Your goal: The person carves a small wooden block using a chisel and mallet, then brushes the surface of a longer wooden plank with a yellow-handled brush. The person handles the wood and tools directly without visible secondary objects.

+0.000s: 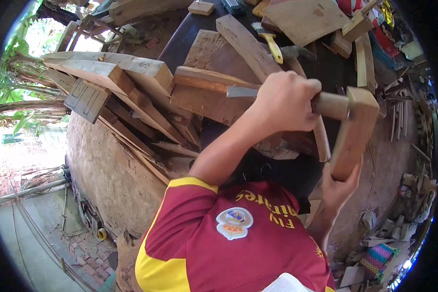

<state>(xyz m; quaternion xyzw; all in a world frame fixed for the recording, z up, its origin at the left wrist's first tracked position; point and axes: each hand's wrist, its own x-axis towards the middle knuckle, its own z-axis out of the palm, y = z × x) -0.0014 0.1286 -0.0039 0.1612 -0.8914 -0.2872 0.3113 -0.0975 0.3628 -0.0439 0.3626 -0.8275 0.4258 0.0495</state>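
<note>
While left hand (287,100), clenched, grips chisel (330,105), right hand (340,188) curls round lower end of wooden block (356,131).

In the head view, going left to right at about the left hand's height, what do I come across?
Small grey board with dark lines, chisel blade, left hand, wooden block, thin sticks.

Through my remote feed I see a dark tabletop (192,30) carrying a long wooden plank (244,45), a yellow-handled paintbrush (273,46) and a hammer (299,52).
</note>
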